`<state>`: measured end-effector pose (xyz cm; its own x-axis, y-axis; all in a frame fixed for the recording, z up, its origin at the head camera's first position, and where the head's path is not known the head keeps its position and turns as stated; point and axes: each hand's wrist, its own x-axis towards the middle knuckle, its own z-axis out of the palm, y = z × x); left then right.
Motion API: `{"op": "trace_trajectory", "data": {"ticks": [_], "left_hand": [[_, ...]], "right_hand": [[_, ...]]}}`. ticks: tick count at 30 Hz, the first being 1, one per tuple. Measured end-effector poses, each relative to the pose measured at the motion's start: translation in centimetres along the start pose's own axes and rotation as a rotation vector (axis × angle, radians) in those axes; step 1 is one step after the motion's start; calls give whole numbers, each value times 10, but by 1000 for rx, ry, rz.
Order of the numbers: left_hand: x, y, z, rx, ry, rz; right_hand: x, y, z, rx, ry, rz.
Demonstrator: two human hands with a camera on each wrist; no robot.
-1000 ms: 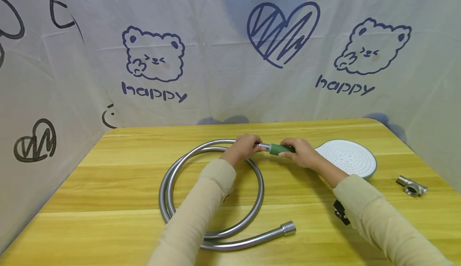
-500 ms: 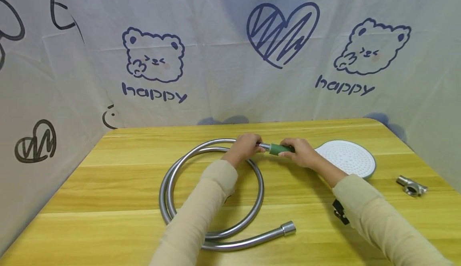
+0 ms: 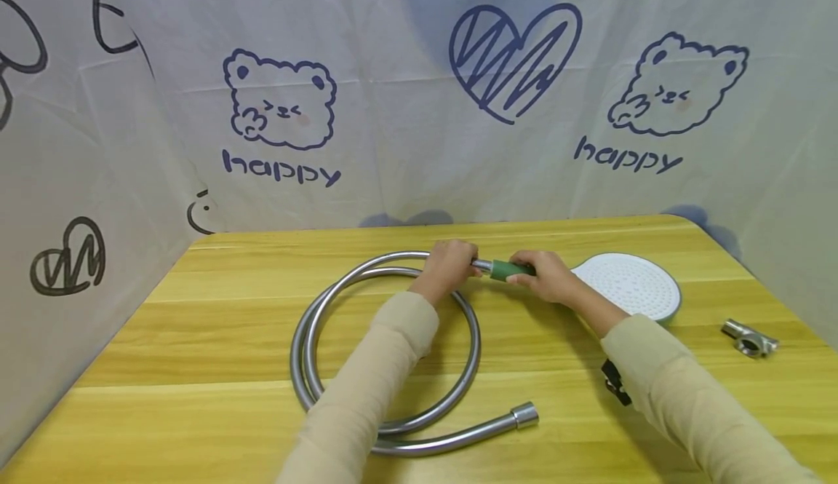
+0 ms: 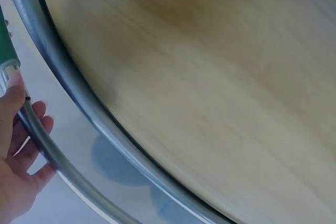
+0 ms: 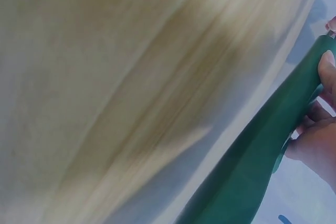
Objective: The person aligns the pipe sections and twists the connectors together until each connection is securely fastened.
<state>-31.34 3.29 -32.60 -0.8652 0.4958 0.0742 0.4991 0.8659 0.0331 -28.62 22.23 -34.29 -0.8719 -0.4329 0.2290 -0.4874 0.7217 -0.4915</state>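
Observation:
My left hand (image 3: 448, 269) pinches the metal end fitting of a silver shower hose (image 3: 474, 331), right where it meets a green handle. In the left wrist view the thumb lies on that fitting (image 4: 11, 74), and the fingers reach around the hose below it. My right hand (image 3: 550, 276) grips the green handle of a shower head (image 3: 628, 287), whose white round spray face points up at the right. The dark green handle (image 5: 262, 129) runs diagonally through the right wrist view. The hose lies in loops, its free end nut (image 3: 524, 415) toward the front.
A small metal shower bracket (image 3: 749, 338) lies on the wooden table (image 3: 196, 338) at the far right. A black object (image 3: 615, 383) shows beside the right sleeve. White cloth with drawings (image 3: 393, 120) hangs behind the table.
My left hand shifts slightly to the right and turns a little around the hose fitting. The right hand stays on the handle, and the shower head moves very slightly.

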Motion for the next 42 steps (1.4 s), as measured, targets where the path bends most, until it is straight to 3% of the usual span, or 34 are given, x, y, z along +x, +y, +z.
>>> {"op": "trace_trajectory", "data": {"ticks": [7, 20, 33, 42], "left_hand": [[0, 0, 4, -67, 0, 15], [1, -2, 7, -30, -3, 95], [0, -1, 6, 1, -54, 78], [0, 2, 6, 1, -166, 7]], "right_hand": [[0, 4, 3, -21, 2, -13], [3, 13, 3, -84, 19, -36], [8, 14, 6, -126, -7, -16], [12, 10, 8, -198, -15, 12]]}}
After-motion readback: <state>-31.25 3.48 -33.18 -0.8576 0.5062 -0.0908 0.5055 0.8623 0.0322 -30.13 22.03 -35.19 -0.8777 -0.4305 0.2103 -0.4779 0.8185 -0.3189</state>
